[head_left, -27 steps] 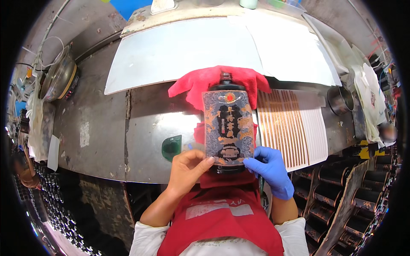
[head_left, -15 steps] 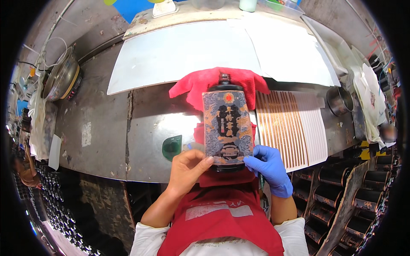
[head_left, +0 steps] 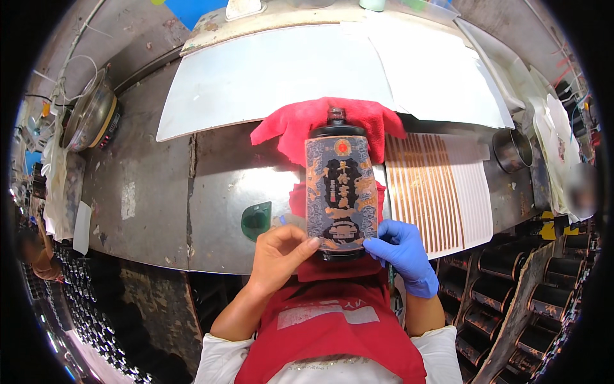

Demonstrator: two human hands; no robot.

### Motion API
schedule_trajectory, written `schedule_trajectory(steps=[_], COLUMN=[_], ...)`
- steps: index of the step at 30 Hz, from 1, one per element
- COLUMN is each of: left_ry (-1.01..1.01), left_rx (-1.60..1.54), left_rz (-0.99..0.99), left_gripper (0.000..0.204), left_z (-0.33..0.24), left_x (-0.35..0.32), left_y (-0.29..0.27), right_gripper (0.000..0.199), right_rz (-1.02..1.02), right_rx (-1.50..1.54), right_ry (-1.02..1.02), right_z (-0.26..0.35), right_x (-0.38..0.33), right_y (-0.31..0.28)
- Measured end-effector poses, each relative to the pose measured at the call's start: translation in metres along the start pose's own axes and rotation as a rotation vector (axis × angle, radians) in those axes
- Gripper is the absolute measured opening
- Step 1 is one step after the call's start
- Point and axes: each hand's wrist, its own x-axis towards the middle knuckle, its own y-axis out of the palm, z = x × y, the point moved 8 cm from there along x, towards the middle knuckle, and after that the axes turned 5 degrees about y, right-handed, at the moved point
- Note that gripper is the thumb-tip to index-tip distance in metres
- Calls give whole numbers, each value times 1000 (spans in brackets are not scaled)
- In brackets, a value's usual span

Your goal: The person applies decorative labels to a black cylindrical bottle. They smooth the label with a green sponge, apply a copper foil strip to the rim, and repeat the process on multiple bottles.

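Patterned label [head_left: 342, 192] lies over a black bottle [head_left: 336, 130] on red cloth [head_left: 286, 131]; the bare left hand [head_left: 280, 251] and blue-gloved right hand [head_left: 403, 253] pinch the label's lower corners, apparently aligning it, and pressing it flat calls for even tension.

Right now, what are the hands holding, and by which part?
The label, by its near corners: left hand at the left one, gloved right hand at the right. Whether they also grip the bottle can't be told.
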Motion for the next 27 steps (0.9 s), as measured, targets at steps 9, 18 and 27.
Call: schedule_trajectory(steps=[9, 18, 27], left_ry=[45, 75, 94], left_rx=[-322, -381, -450], left_rz=[34, -193, -250], left_gripper=[23, 13, 8], left_z=[1, -13, -10], left_x=[17, 84, 94], left_y=[-2, 1, 2], right_gripper=[21, 17, 12], right_rz=[58, -66, -166], right_rx=[149, 272, 315], right_ry=[-198, -247, -259], right_z=[19, 78, 76], right_x=[16, 63, 79], right_y=[-9, -10, -15])
